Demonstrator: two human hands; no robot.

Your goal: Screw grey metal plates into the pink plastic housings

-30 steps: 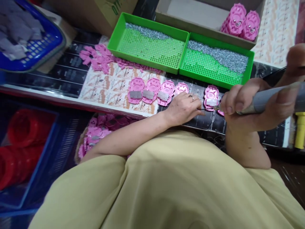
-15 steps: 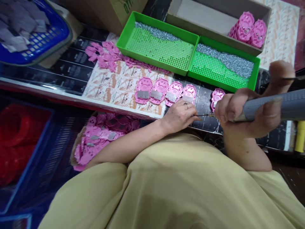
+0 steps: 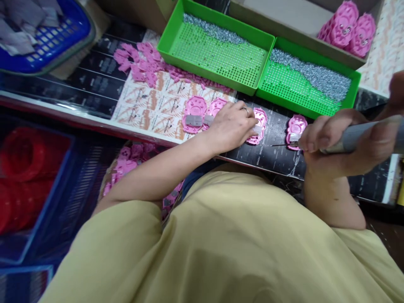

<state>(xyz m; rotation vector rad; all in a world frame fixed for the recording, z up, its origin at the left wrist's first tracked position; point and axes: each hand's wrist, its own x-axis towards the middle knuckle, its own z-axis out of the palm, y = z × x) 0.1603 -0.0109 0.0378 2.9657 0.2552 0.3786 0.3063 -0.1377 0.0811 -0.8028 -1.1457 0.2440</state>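
My left hand (image 3: pixel 235 126), a ring on one finger, lies over a row of pink plastic plates. Its curled fingers grip the left edge of one pink plate (image 3: pixel 259 126) with a grey block on it. Two similar plates (image 3: pixel 195 113) show left of the hand; what lies under it is hidden. In my right hand (image 3: pixel 341 139) is a grey electric screwdriver (image 3: pixel 350 136), its thin bit pointing left above the black table surface. Another pink plate (image 3: pixel 296 130) lies behind the screwdriver's tip, partly covered.
Two green perforated trays (image 3: pixel 217 80) hold small metal screws (image 3: pixel 315 80). Behind them, a cardboard box (image 3: pixel 284 29) contains stacked pink plates (image 3: pixel 342 27). Small pink pieces (image 3: pixel 142 63) lie at left, near a blue basket (image 3: pixel 69 46). More pink parts (image 3: pixel 126 164) sit below the table edge.
My left hand has moved from the screwdriver bit up onto the plates, and the plate at its fingers has shifted slightly toward me. The screwdriver stays in my right hand. The view has shifted somewhat.
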